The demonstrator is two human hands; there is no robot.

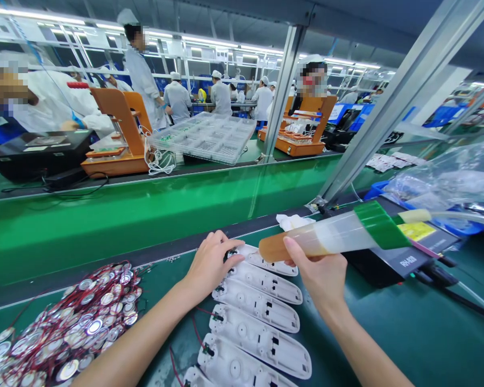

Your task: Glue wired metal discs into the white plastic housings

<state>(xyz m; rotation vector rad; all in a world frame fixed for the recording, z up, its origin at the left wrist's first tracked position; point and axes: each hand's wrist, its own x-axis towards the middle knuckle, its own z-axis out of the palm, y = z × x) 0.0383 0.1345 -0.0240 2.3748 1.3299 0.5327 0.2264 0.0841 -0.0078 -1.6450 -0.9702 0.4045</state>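
Left hand (pixel 210 263), fingers parted, should steady that shell (pixel 281 267) near the table's (pixel 355 333) far edge, right hand (pixel 325 275) gripping the tube (pixel 331 235).

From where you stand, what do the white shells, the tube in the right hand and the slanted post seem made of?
White shells: probably moulded plastic, satin finish, judging by their soft sheen and raised details.
Tube: likely smooth translucent plastic, since amber contents show through; its green cap looks like opaque plastic.
Slanted post: metal, perhaps aluminium, from its silvery sheen.
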